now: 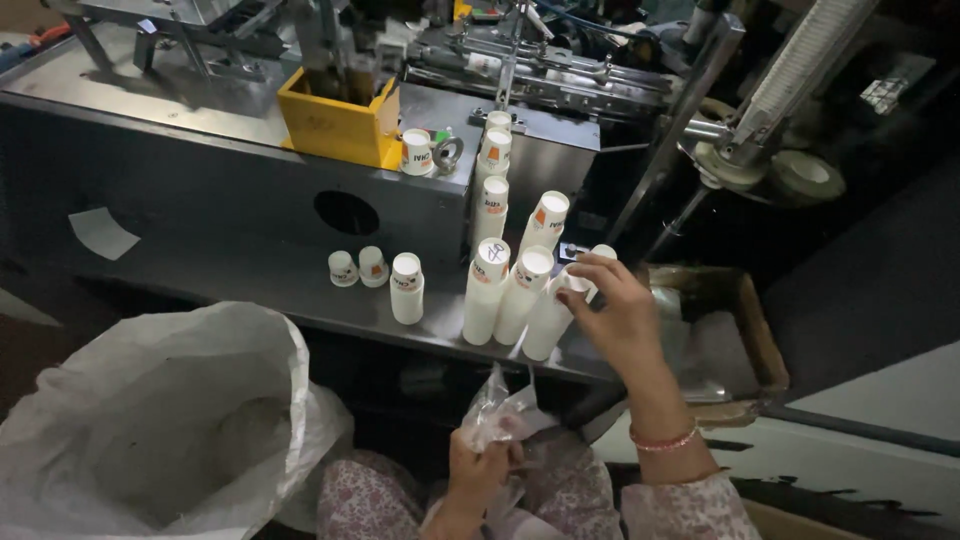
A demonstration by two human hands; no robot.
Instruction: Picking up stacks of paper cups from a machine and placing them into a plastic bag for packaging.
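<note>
Nearest, the left hand (478,470) clenched a clear plastic bag (500,410) in its grip. Above, the right hand (612,305) pinched a cup stack (548,322) on the counter (300,290); lifting it straight would likely spare neighbouring stacks.

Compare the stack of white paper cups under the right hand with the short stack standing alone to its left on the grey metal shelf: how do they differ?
The tall stack of white paper cups leans and is touched by the right hand; the short stack of white paper cups stands upright, with no hand on it. The tall stack is clearly longer and stands against neighbouring stacks; the short one stands apart. Both are bottom-up on the grey metal shelf.
</note>
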